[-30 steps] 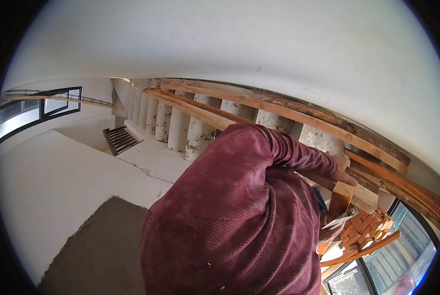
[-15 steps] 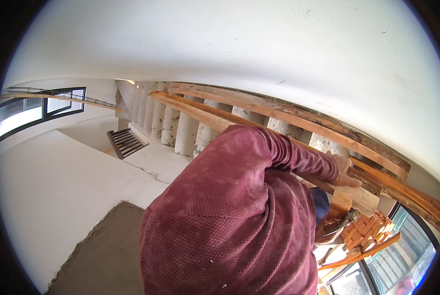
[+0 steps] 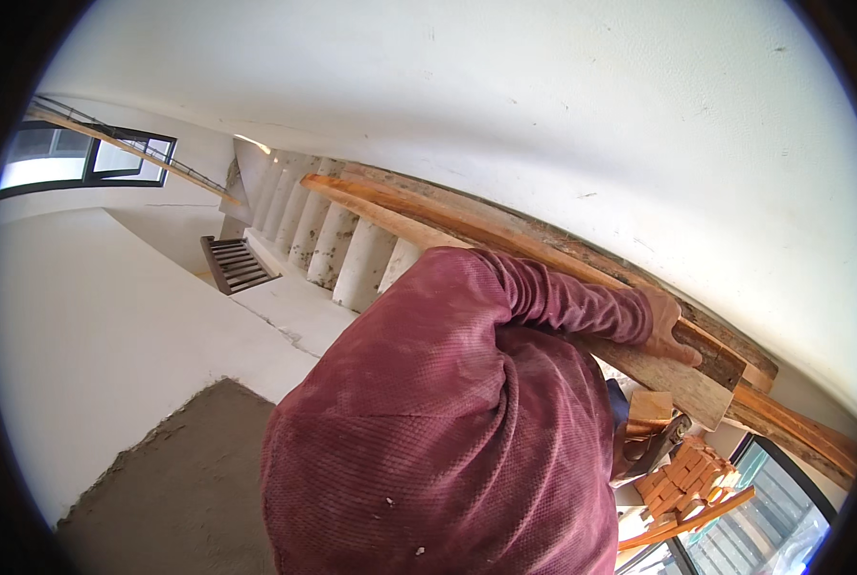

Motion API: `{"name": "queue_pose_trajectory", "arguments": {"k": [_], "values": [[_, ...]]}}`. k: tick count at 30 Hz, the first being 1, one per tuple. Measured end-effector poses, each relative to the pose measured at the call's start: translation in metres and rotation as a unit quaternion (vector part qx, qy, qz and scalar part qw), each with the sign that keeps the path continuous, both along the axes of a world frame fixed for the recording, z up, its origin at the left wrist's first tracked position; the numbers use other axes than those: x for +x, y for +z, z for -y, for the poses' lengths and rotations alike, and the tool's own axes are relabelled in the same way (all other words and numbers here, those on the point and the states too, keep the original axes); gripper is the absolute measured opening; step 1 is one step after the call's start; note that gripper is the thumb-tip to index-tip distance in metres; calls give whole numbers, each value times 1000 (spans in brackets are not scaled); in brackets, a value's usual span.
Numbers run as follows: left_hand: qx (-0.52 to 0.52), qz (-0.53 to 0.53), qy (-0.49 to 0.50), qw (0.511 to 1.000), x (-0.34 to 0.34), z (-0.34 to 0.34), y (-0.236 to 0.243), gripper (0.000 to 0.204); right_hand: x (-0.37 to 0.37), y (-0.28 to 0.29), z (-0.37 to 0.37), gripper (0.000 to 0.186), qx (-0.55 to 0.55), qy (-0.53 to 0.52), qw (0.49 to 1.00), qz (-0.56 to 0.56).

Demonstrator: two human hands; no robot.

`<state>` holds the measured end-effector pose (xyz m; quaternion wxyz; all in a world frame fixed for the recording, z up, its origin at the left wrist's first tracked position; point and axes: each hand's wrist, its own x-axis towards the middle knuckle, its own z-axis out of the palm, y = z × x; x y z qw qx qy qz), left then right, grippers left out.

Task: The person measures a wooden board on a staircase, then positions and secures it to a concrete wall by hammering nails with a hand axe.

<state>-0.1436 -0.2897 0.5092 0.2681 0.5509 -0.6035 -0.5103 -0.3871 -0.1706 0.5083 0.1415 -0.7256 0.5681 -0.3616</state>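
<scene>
My left arm, in a maroon knit sleeve (image 3: 563,302), reaches across to the right. At its end my left hand (image 3: 666,331) is closed over a long wooden plank (image 3: 683,379), with fingers bent over its edge. The plank runs back to the upper left under my arm, over the concrete stairs (image 3: 366,259). Behind it another rough timber (image 3: 534,244) lies along the white wall. Under the plank's near end is a light wooden block (image 3: 651,407), beside a dark object (image 3: 668,443) I cannot make out. I see nothing I can identify as my right hand.
Stacked orange bricks (image 3: 692,474) stand at the lower right, near a black-framed glazed opening (image 3: 774,498). A dark slatted rack (image 3: 240,264) is by the stairs on the left. Grey rough mortar (image 3: 174,479) covers a surface at lower left. The white wall (image 3: 582,115) curves overhead.
The plank in my left hand has come closer to the timber along the wall, narrowing the gap between them. My hand has shifted slightly upward with it. The whole view has tilted a little.
</scene>
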Motion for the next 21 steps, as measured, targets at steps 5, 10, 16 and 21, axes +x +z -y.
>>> {"name": "queue_pose_trajectory", "arguments": {"k": [5, 10, 16, 21], "values": [[-34, 11, 23, 999, 26, -6, 19, 90, 11, 12, 4, 58, 14, 11, 1000, 25], [-24, 23, 60, 998, 75, -20, 44, 88, 13, 28, 19, 59, 35, 6, 999, 31], [-47, 14, 141, 989, 144, -55, 72, 81, 32, 65, 51, 54, 76, -2, 993, 93], [-70, 2, 233, 970, 200, -104, 121, 73, 51, 92, 89, 55, 92, 26, 989, 116]]}}
